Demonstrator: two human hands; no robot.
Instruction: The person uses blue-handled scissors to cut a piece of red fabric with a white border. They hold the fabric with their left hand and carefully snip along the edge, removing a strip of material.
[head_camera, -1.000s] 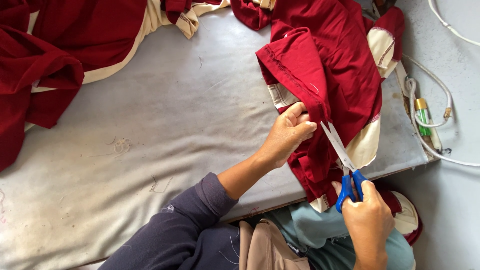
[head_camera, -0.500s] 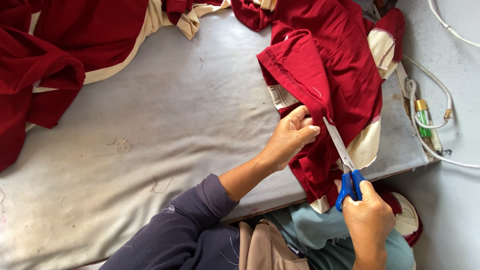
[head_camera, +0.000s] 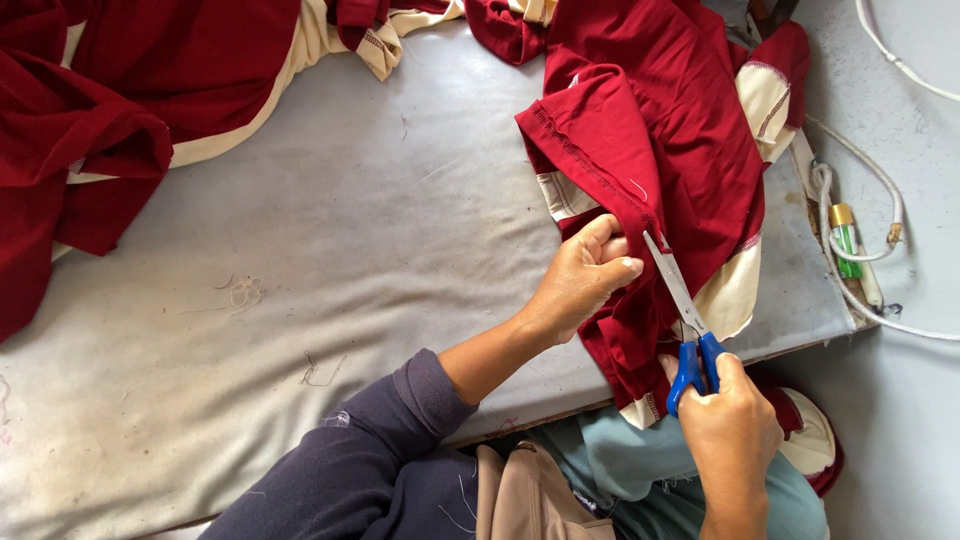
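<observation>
Pinching the dark red knit garment (head_camera: 650, 150) taut on the grey padded table (head_camera: 380, 250), your left hand (head_camera: 585, 280) clamps fabric just beside the blades; your right hand (head_camera: 730, 420) grips blue-handled steel scissors (head_camera: 685, 320). Snip close above that pinch, clear of fingertips.

The scissors (head_camera: 680, 300) have edged up the red garment's (head_camera: 660, 130) seam — blades now closed.

The pile of dark red cloth with cream trim (head_camera: 90, 150) runs off the left and top edges. The fingers (head_camera: 735, 375) of the right hand (head_camera: 735, 430) hide the loops of the blue-handled scissors (head_camera: 685, 320). The white cable (head_camera: 900, 60) leaves at the right edge. The folded dark red garment (head_camera: 650, 130) covers part of the grey padded surface (head_camera: 350, 250).
</observation>
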